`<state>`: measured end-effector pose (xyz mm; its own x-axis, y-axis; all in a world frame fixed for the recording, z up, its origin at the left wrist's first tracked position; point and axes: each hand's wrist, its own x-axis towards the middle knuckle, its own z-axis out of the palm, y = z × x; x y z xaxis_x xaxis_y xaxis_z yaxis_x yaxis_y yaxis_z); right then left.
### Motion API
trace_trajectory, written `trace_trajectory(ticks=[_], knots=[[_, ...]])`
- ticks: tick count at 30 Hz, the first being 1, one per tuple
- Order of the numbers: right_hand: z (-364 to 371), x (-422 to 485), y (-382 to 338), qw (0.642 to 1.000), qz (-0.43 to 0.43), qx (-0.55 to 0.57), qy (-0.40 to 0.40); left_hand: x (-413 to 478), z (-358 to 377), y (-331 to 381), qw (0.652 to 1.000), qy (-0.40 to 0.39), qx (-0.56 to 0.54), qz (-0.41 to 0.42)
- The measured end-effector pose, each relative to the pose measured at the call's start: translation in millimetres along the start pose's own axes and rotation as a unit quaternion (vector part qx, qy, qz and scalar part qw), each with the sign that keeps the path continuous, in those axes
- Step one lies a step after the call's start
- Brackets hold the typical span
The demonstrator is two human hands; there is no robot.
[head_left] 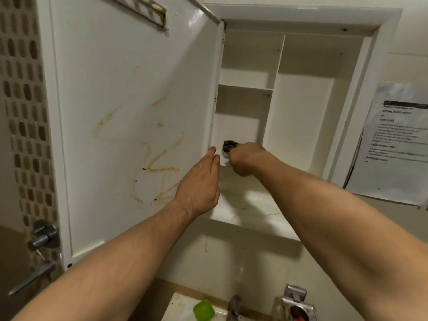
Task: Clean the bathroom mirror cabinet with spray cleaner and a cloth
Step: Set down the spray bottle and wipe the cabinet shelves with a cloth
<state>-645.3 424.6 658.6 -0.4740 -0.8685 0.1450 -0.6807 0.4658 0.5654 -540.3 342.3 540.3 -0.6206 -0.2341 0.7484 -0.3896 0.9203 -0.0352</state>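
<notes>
Cabinet (301,112) open, cloth (229,145) perhaps pointing left

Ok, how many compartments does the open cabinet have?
3: upper-left compartment, lower-left compartment, where the right hand holds the cloth, and tall right compartment. Others may be hidden low down.

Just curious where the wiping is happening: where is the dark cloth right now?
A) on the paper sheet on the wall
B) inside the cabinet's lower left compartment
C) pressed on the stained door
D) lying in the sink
B: the right hand grips the cloth inside the lower left compartment of the cabinet, away from the stained door.
</notes>
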Motion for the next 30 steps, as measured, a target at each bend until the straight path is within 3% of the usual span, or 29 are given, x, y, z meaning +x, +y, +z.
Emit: trace_trajectory(ticks=[3,9,12,14,16,19,21,23,24,25,26,27,29,30], knots=[[-1.6,-8.4,-4.4,0.999,0.011,0.027,0.024,-5.0,-0.7,-2.1,1.0,0.002,0.008,0.007],[24.8,-54.0,-19.3,0.983,0.004,0.032,0.18,-7.1,0.5,-3.0,0.999,0.02,-0.022,0.018],[58.9,-87.9,-6.9,0.978,0.056,0.122,0.161,-12.4,0.1,-9.3,0.999,0.015,-0.029,0.041],[81.3,-106.5,10.8,0.953,0.127,0.232,0.145,-15.9,-0.5,-13.8,0.998,0.007,-0.035,0.059],[93.0,-118.6,27.0,0.872,0.194,0.431,0.126,-17.9,-0.3,-15.2,0.997,-0.001,-0.043,0.067],[97.9,-123.7,41.7,0.685,0.236,0.679,0.116,-16.7,2.4,-9.6,0.995,-0.009,-0.073,0.073],[92.1,-123.9,45.8,0.579,0.228,0.775,0.11,-14.0,2.1,2.4,0.989,-0.035,-0.125,0.07],[80.6,-119.4,42.2,0.449,0.189,0.867,0.1,-7.8,0.9,18.3,0.981,-0.057,-0.173,0.065],[76.3,-114.6,38.6,0.401,0.171,0.895,0.097,-3.7,-0.9,27.1,0.977,-0.054,-0.199,0.062],[73.4,-109.3,33.3,0.386,0.158,0.904,0.097,0.7,-3.3,35.1,0.971,-0.042,-0.231,0.054],[71.7,-104.2,26.3,0.408,0.157,0.893,0.105,5.5,-5.9,41.8,0.965,-0.027,-0.259,0.04],[72.6,-99.6,19.3,0.464,0.167,0.861,0.125,9.6,-8.3,46.5,0.96,-0.02,-0.28,0.02],[74.1,-92.9,10.5,0.642,0.207,0.714,0.187,15.8,-11.4,50.8,0.951,-0.015,-0.307,-0.028],[72.2,-92.0,7.2,0.705,0.213,0.64,0.217,18.4,-12.3,50.2,0.95,-0.013,-0.308,-0.052]])
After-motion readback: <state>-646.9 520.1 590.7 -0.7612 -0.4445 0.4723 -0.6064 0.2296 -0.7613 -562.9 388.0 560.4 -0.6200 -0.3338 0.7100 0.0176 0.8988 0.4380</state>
